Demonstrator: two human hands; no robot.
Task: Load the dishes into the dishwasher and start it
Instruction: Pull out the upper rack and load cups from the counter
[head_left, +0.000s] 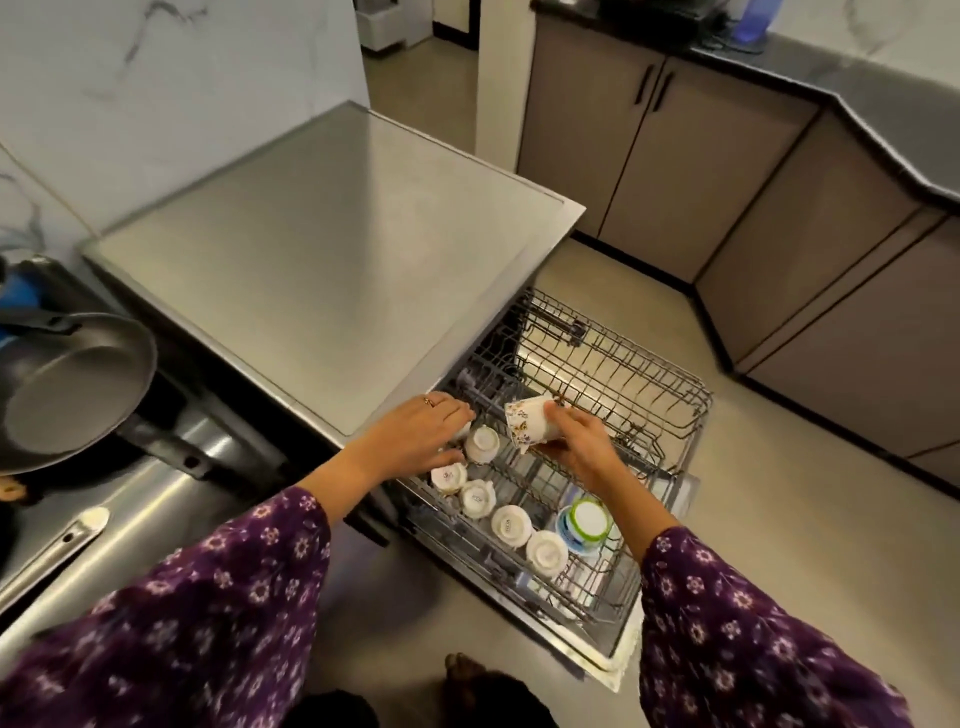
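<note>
The right hand (576, 441) held a flowery cup (527, 422) on its side, with the fingers curled round its bottom end. It hung just over the wire rack (649, 384) that was pulled out of the dishwasher (337, 249). The cup could slip, because only the fingertips had it. It would then fall on the wires or on the cups below and might chip. It could also bump the white cup (482, 442) right beside it when it went down. If it was set down tilted or with its mouth up, it would likely fill with dirty water.

The left hand (415, 431) reached into the near corner of the rack. Its fingers lay over a small cup (464, 430) that was mostly hidden. I could not tell if the hand gripped that cup or only touched it. A push there could knock the cups next to it.

The rack held a row of white cups (477, 498), all upside down, along its near side. Beside the end of the row sat a blue and green tub (584, 525), also upside down. The far half of the rack looked bare. A frying pan (72, 389) waited on the counter to the left, so there was more to load.
</note>
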